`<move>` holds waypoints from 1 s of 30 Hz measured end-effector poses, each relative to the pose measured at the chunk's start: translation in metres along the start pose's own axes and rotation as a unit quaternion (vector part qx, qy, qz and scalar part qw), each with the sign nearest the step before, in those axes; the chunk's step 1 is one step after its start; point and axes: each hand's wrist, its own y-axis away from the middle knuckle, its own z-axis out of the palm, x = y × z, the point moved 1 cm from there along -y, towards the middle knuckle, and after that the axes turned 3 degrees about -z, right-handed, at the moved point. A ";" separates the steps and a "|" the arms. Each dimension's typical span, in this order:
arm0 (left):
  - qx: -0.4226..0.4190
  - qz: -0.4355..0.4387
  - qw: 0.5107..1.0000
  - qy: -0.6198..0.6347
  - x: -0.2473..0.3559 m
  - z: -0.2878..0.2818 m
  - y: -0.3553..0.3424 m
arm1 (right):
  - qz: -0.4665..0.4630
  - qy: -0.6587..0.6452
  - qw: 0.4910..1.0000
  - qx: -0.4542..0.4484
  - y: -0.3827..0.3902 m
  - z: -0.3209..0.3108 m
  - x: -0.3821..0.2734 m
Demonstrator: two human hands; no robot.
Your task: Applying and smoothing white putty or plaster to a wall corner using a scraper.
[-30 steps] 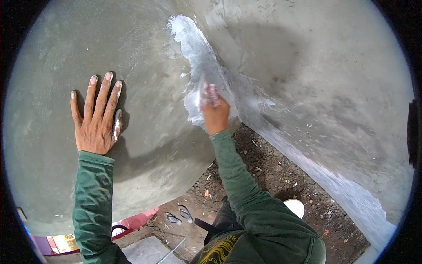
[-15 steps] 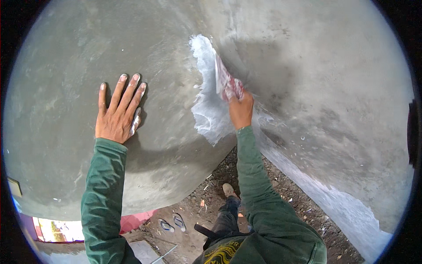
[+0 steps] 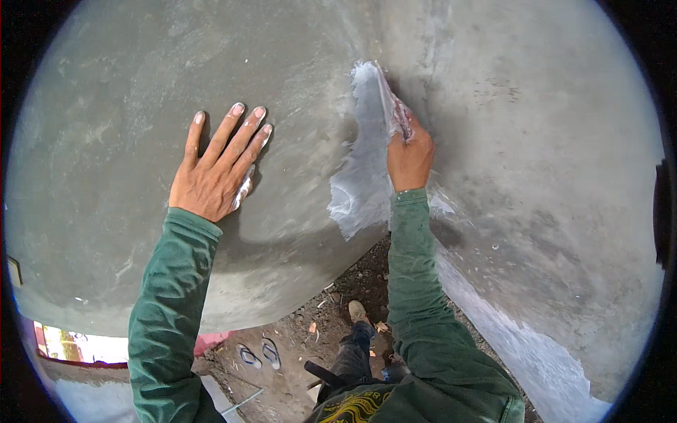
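Note:
My left hand (image 3: 211, 176) lies flat against the grey plastered wall (image 3: 106, 183), fingers spread. White smears mark its fingertips and thumb. In the corner where two wall faces meet, my right hand (image 3: 411, 161) grips a thin putty scraper (image 3: 398, 115) with red and white on it. Its handle is mostly hidden in my fist. The blade is seen nearly edge-on, against the corner, along the right edge of a patch of white putty (image 3: 363, 162). This patch has ragged edges and spreads over the left face.
A white putty band (image 3: 522, 338) runs along the lower edge of the right wall face (image 3: 564, 176). Below are dirt ground with debris (image 3: 296, 345), a pair of flip-flops (image 3: 259, 354) and my shoe (image 3: 357, 311). A bright opening (image 3: 81, 344) shows at lower left.
The scraper has moved slightly up along the corner and turned more edge-on. The white patch looks smoother and narrower beside it. My left hand stays flat on the wall; the view has shifted.

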 end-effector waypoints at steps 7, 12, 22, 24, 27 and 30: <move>-0.004 -0.006 1.000 0.000 0.003 0.005 -0.002 | -0.030 0.002 0.999 0.040 0.006 0.011 0.001; 0.011 -0.008 1.000 -0.006 0.004 0.011 -0.003 | -0.032 -0.019 0.999 0.014 0.018 0.027 -0.007; 0.049 0.003 0.996 0.078 -0.003 -0.008 -0.001 | -0.116 -0.042 0.991 -0.047 0.122 0.082 -0.064; 0.117 0.018 0.984 0.134 -0.003 -0.009 0.000 | -0.150 -0.039 0.988 -0.022 0.146 0.068 -0.064; 0.187 -0.016 0.967 0.171 -0.015 -0.014 0.010 | -0.141 -0.111 0.974 -0.139 0.172 0.050 -0.074; 0.232 -0.049 0.965 0.113 -0.035 -0.040 0.007 | 0.078 -0.135 0.967 -0.201 0.163 0.016 -0.025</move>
